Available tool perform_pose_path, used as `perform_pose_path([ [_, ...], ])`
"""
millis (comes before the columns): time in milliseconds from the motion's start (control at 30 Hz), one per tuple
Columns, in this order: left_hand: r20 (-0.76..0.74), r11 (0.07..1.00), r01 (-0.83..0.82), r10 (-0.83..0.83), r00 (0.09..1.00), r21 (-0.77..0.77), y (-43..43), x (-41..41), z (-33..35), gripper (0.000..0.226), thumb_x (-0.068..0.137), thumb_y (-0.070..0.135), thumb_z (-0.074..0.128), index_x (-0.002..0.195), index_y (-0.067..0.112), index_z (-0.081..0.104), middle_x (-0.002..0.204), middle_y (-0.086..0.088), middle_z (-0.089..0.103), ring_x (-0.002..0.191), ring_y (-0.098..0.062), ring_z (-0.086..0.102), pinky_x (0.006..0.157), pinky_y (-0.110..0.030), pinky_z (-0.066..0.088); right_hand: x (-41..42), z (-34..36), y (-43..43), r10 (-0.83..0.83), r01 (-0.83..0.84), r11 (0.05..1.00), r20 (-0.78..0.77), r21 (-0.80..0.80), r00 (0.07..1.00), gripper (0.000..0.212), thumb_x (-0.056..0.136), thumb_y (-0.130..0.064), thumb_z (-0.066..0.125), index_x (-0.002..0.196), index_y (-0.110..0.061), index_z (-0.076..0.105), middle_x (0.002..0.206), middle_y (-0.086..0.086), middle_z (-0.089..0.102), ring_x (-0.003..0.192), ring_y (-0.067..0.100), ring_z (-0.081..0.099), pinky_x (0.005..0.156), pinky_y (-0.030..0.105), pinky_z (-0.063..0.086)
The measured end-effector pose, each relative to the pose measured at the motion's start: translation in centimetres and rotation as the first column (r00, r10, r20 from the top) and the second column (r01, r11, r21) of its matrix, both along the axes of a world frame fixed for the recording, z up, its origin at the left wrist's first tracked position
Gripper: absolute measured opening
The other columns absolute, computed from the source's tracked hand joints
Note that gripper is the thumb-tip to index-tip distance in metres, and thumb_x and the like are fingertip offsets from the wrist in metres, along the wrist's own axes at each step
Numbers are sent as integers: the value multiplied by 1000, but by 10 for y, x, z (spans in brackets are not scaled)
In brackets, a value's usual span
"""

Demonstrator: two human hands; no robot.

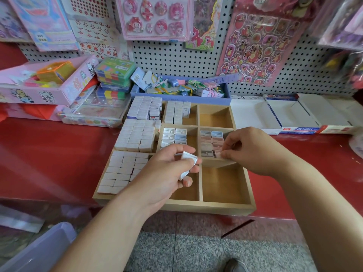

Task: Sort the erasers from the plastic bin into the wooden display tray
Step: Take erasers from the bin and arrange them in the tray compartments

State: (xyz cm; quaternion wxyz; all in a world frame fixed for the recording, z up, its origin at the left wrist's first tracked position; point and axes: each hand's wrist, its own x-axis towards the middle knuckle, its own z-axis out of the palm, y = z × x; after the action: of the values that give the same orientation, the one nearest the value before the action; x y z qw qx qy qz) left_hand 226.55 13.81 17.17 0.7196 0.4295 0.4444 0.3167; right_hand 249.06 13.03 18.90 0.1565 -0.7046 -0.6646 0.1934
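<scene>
A wooden display tray (225, 208) with several compartments lies on the red shelf. White erasers fill its left compartments (125, 169). The middle compartments hold small picture erasers (173, 135) and pink ones (211, 141). My left hand (169, 173) hovers over the tray's centre and grips a white wrapped eraser (186, 161). Over the middle right compartment, my right hand (249, 150) pinches a small pink eraser (218, 153) at the compartment's front edge. The front right compartments are bare wood. A corner of a pale purple plastic bin (39, 250) shows at the bottom left.
Two stacks of white erasers (144, 110) stand left of the tray's back. Behind it sits a blue box of tagged trinkets (182, 89). White open cardboard boxes (290, 114) lie to the right. Pink and coloured boxes (49, 85) crowd the left. A pegboard with sticker sheets rises behind.
</scene>
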Motion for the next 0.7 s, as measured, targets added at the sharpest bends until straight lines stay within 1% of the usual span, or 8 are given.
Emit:
perform_pose_path([
  [100,6,1000,13,-13,1000,14,0,-1,-1,24,98,-3,59,114,12,67,106,-13,76,81,-11,68,57,-26,45,-3,-2,0,9,-9,1000,2,-11,1000,5,88,-26,77,83,-28,76,89,-15,67,81,-3,60,61,7,41],
  [200,-6,998,26,-26,1000,55,0,-2,-3,24,96,-1,63,111,16,72,106,-10,76,80,-9,66,59,-24,46,-5,-1,0,34,-34,999,20,-8,999,6,90,-23,74,88,-27,79,89,-15,64,82,-2,58,63,7,39],
  [300,3,997,7,-7,1000,73,2,-4,-5,27,93,-2,67,107,19,77,95,-4,71,80,-10,65,60,-22,47,-5,-1,0,43,-42,999,27,-32,999,11,93,-23,71,93,-30,80,92,-17,65,83,-4,57,66,8,37],
  [367,-2,997,5,-5,1000,81,3,-5,-6,28,93,-2,68,106,21,78,93,-3,70,81,-11,65,62,-22,48,-7,-1,-1,46,-45,998,29,-35,999,14,93,-22,69,96,-30,80,92,-17,67,82,-6,57,65,7,37],
  [433,-5,996,2,-1,1000,88,3,-5,-7,30,93,-3,67,106,21,78,93,-3,70,81,-12,66,63,-22,48,-8,-1,0,49,-49,998,16,-31,999,15,93,-20,69,94,-30,80,90,-19,68,81,-8,58,61,5,39],
  [533,-11,995,6,-5,1000,97,3,-5,-7,33,93,-5,65,108,22,78,89,0,72,82,-14,65,63,-22,48,-8,0,0,32,-33,999,-10,-22,999,15,91,-18,71,92,-31,79,84,-24,66,79,-9,60,61,-1,40],
  [633,-18,994,2,0,1000,107,3,-5,-7,34,94,-5,65,109,24,77,84,4,73,81,-16,63,63,-23,49,-6,-2,0,-10,11,1000,-65,19,998,15,88,-17,75,87,-31,77,84,-20,70,78,-9,62,62,1,43],
  [700,-26,993,-4,7,1000,117,4,-5,-7,35,94,-3,66,108,26,78,83,5,74,83,-20,63,65,-25,51,-6,-2,-1,-26,30,999,-89,44,996,15,88,-16,76,86,-31,76,83,-19,70,77,-9,63,63,3,44],
])
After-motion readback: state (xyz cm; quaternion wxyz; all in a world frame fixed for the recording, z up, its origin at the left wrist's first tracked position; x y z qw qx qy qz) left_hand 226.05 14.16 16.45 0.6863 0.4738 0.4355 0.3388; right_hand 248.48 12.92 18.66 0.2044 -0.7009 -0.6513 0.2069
